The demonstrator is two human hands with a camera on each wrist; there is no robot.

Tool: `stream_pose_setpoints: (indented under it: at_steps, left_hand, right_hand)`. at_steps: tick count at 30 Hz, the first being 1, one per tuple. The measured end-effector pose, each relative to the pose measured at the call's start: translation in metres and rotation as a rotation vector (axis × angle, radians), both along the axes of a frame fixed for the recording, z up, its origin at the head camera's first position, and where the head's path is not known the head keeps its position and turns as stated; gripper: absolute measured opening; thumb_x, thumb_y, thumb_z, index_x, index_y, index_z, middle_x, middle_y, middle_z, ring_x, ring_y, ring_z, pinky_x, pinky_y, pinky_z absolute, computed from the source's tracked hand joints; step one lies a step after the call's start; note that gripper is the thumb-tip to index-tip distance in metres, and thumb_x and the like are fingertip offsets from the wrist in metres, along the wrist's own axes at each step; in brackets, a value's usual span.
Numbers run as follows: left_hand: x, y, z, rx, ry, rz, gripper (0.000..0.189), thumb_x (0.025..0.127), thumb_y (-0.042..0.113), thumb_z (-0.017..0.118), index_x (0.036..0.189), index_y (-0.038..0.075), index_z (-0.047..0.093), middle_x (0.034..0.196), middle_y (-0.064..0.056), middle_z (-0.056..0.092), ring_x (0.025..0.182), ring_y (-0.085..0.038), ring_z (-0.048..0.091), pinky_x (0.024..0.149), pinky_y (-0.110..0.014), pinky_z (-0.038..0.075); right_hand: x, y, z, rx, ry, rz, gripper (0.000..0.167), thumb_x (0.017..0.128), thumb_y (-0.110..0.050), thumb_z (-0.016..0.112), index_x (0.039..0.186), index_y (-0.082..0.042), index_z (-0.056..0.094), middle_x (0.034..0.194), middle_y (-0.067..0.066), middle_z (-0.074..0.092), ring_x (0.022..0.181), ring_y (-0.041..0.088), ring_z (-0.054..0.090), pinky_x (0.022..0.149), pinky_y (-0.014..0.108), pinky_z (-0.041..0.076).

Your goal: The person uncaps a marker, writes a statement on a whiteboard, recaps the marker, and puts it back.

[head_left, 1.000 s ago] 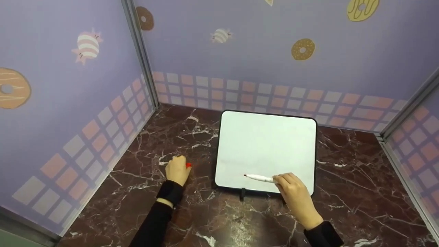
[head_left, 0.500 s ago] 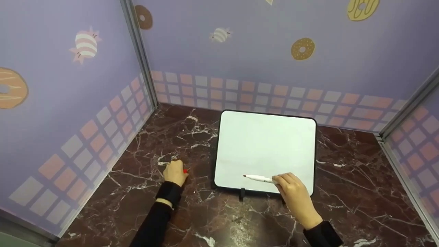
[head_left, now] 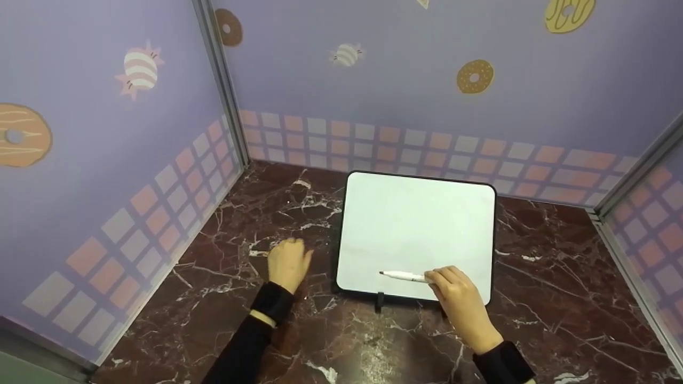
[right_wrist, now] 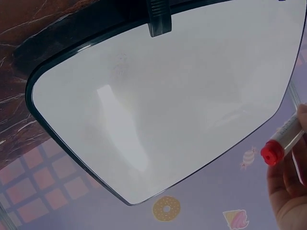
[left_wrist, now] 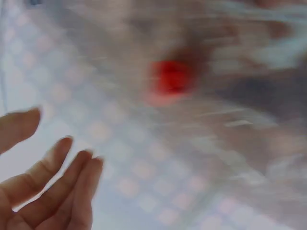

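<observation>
My right hand (head_left: 456, 296) pinches a white marker (head_left: 403, 276) near its rear end, its dark bare tip pointing left before the lower part of the whiteboard (head_left: 416, 229). In the right wrist view the marker's red rear end (right_wrist: 273, 152) juts out from the fingers. My left hand (head_left: 288, 264) is left of the board with nothing in its grasp; the left wrist view shows its fingers (left_wrist: 57, 165) loosely extended and apart from a blurred small red marker cap (left_wrist: 171, 79) on the table. In the head view, the hand hides that cap.
The board leans on a stand with a black clip foot (head_left: 379, 302) at its lower edge. Underneath lies a dark red marbled tabletop (head_left: 341, 341). Purple patterned panels rise at the left (head_left: 80, 133), back (head_left: 405, 96) and right, joined by metal corner strips.
My left hand has let go of the red cap, its fingers loosening, and after shifting slightly nearer it has moved away and to the right. The right hand has kept the marker nearly still.
</observation>
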State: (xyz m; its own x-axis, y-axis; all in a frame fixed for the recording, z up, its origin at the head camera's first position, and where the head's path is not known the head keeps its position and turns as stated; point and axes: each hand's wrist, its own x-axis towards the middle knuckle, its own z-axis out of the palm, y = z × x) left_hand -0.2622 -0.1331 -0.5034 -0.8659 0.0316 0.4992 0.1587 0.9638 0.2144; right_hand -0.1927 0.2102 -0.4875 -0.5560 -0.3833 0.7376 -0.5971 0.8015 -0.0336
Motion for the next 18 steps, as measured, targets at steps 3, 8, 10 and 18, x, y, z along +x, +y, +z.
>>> stream_pose_setpoints:
  at_steps: [3,8,10,18]
  left_hand:
    - [0.008,0.023,0.022,0.024,0.133,-0.199,0.022,0.086,0.026,0.075,0.089,0.004,0.074,0.095,-0.013,0.075,0.088,-0.03,0.071,0.082,-0.044,0.057]
    - [0.029,0.064,0.044,-0.023,0.112,-0.564,0.03,0.09,0.035,0.07,0.108,0.011,0.073,0.114,-0.004,0.073,0.106,-0.02,0.068,0.099,-0.042,0.051]
    - [0.037,0.078,0.046,-0.089,0.1,-0.64,0.035,0.09,0.04,0.068,0.113,0.013,0.071,0.115,-0.001,0.073,0.106,-0.017,0.067,0.098,-0.038,0.052]
    - [0.047,0.11,0.037,-0.109,0.135,-0.748,0.026,0.087,0.033,0.075,0.104,0.013,0.073,0.099,0.002,0.075,0.089,-0.013,0.069,0.081,-0.028,0.054]
  right_hand:
    - [-0.002,-0.002,0.003,0.022,0.02,0.009,0.027,0.067,0.005,0.085,0.091,-0.002,0.073,0.085,0.006,0.069,0.079,0.018,0.063,0.07,0.031,0.057]
    - [-0.004,-0.007,0.008,0.057,0.082,0.036,0.028,0.065,0.005,0.086,0.09,-0.002,0.075,0.084,0.006,0.07,0.079,0.019,0.063,0.071,0.03,0.057]
    - [-0.004,-0.009,0.011,0.081,0.113,0.04,0.029,0.063,0.005,0.087,0.089,-0.002,0.075,0.084,0.007,0.07,0.079,0.02,0.063,0.072,0.029,0.057]
    - [-0.001,-0.019,0.016,0.149,0.196,0.086,0.03,0.06,0.005,0.086,0.087,-0.002,0.076,0.084,0.007,0.071,0.081,0.022,0.065,0.075,0.029,0.058]
